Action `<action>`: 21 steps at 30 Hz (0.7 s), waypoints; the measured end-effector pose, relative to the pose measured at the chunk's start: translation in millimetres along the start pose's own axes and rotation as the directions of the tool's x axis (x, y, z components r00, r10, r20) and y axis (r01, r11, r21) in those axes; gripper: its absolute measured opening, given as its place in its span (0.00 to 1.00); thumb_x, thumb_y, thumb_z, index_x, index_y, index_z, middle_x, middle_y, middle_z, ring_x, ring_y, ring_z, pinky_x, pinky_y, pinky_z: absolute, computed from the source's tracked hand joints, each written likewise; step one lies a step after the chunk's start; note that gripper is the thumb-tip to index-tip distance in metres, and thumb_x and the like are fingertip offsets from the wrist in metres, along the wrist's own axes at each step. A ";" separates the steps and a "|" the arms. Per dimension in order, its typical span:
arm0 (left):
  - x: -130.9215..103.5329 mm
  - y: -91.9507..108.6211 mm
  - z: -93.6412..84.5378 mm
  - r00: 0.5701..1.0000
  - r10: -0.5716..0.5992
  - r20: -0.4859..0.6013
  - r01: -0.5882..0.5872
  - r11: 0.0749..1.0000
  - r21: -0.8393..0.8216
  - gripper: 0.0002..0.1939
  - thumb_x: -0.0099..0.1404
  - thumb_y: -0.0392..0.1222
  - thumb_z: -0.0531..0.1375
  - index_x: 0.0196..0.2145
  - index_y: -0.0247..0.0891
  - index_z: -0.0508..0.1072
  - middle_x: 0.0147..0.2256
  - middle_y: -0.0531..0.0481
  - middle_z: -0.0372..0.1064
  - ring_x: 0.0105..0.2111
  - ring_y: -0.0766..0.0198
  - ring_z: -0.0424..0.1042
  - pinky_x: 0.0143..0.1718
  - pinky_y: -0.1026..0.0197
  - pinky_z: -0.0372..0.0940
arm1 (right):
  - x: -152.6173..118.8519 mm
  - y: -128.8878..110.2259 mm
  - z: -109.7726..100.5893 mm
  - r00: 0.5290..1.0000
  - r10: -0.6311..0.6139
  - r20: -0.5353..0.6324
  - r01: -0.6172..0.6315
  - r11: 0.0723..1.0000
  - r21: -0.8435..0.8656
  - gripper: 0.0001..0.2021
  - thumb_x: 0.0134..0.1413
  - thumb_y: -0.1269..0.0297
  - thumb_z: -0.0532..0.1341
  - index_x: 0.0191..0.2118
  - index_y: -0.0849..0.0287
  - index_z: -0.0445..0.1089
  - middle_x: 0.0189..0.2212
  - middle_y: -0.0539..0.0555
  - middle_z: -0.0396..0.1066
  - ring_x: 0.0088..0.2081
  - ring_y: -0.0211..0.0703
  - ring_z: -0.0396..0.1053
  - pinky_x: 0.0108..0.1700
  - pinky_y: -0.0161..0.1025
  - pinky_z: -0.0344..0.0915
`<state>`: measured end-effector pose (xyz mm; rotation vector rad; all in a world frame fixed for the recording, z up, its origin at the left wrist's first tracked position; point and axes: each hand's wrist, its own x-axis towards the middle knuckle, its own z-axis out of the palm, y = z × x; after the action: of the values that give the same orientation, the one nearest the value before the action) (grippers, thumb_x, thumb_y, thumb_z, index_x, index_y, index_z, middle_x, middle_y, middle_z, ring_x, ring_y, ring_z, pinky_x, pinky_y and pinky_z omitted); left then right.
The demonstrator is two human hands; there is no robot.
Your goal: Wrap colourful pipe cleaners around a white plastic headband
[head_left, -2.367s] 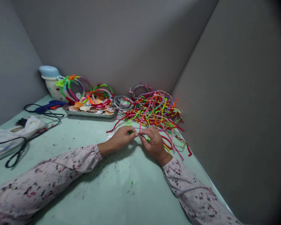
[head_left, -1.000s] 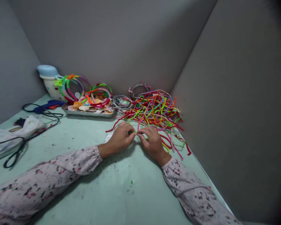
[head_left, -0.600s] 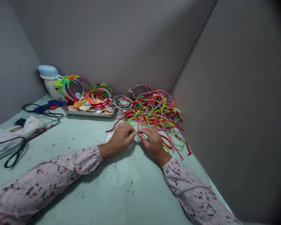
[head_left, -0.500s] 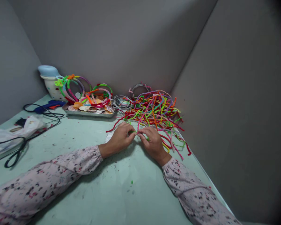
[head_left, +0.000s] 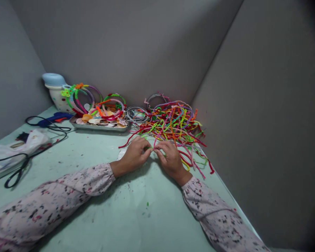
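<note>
On a pale table (head_left: 152, 224), we see pipe cleaners (head_left: 173, 120) heaped, likely for easy reach; in front, the left hand (head_left: 132, 156) pinches a green strand (head_left: 151, 148), the right hand (head_left: 172, 161) a pink strand (head_left: 155, 141), fingertips closed, apparently for fine control.

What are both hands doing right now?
Left hand: closed, pinching a thin green pipe cleaner.
Right hand: closed, fingertips pinched at a pink pipe cleaner.
</note>
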<state>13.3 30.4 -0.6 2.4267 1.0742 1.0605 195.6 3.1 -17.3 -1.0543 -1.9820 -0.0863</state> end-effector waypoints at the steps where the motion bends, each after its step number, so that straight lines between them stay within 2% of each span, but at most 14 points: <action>1: -0.1 0.1 0.1 1.000 0.000 0.001 0.000 1.000 0.004 0.06 0.62 0.39 0.57 0.30 0.37 0.72 0.29 0.50 0.69 0.34 0.61 0.63 0.39 0.57 0.57 | 0.1 0.0 -0.1 1.000 0.001 0.001 -0.001 1.000 -0.001 0.05 0.61 0.66 0.58 0.40 0.56 0.71 0.38 0.55 0.72 0.43 0.46 0.68 0.47 0.46 0.65; 21: -2.4 1.6 -0.3 0.999 0.047 0.016 -0.048 0.997 0.054 0.06 0.64 0.40 0.56 0.31 0.37 0.71 0.29 0.49 0.68 0.35 0.60 0.62 0.40 0.57 0.57 | 0.4 -0.6 -0.7 0.996 0.022 0.085 -0.023 1.000 0.009 0.05 0.62 0.67 0.56 0.38 0.58 0.69 0.38 0.56 0.70 0.43 0.47 0.66 0.47 0.47 0.64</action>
<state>12.9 27.5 -0.8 2.5106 1.0595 1.0397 195.5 2.7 -16.4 -1.0897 -2.0444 -0.0198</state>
